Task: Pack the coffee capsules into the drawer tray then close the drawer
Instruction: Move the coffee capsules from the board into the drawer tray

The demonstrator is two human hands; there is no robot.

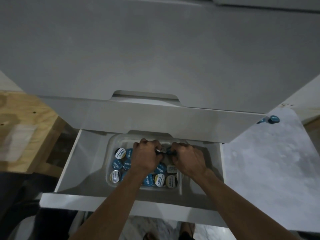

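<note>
A white drawer (86, 153) stands pulled out below me. Inside it sits a clear plastic tray (110, 142) holding several round coffee capsules (119, 153) with blue, black and white lids. Both my hands are down in the tray's far half. My left hand (147, 156) is curled around a dark capsule. My right hand (187, 157) grips another dark capsule, and the two meet at the tray's middle. My forearms cover part of the tray. Two more blue capsules (273, 119) lie on the floor at the right.
The closed upper drawer front (155, 115) overhangs the tray's back edge. A plywood bench (26, 129) stands at the left. Pale marbled floor (268, 161) lies on the right. The open drawer's front panel (121, 205) is nearest me, with my feet below it.
</note>
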